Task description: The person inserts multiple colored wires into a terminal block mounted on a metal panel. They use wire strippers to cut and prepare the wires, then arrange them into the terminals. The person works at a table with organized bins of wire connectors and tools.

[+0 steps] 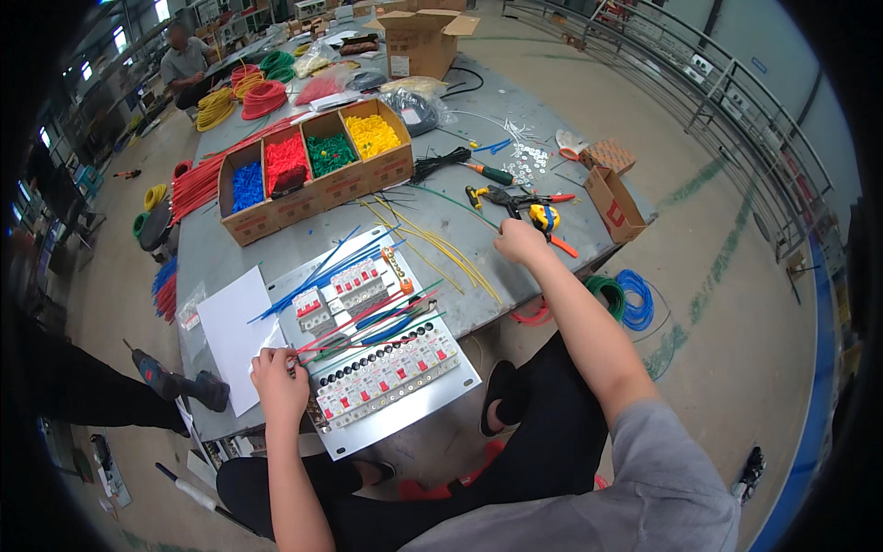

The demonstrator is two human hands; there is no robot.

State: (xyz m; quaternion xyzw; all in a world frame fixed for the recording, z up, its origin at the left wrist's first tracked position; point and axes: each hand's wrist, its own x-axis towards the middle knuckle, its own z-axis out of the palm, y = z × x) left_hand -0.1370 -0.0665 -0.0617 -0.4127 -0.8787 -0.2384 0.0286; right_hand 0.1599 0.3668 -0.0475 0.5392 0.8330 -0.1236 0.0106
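Illegibly marked breakers (390,375) near left hand (280,379)

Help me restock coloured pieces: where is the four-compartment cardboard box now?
In the head view, left of centre, the cardboard box sits on the grey table, beyond the metal panel, with red wires to its left.

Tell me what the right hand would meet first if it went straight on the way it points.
Probably the green wire, whose near end appears to run up to the right hand's fingertips; whether they already touch is unclear.
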